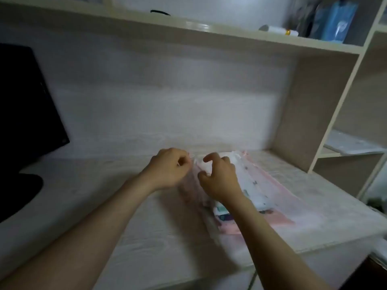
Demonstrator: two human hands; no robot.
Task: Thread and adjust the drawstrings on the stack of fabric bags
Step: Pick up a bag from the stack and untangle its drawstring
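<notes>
Beside the monitor (pixel 25 97), left hand (pixel 169 170) pinches the drawstring (pixel 191 157); right hand (pixel 222 178), fingers curled, holds the bags (pixel 261 185).

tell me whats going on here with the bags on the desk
A person is working bare-handed at the far edge of a stack of fabric bags lying on the desk. The left hand pinches what looks like a pale drawstring at that edge. The right hand hovers beside it with curled fingers; the blur hides whether it grips anything. A dark monitor stands off to the left.
</notes>
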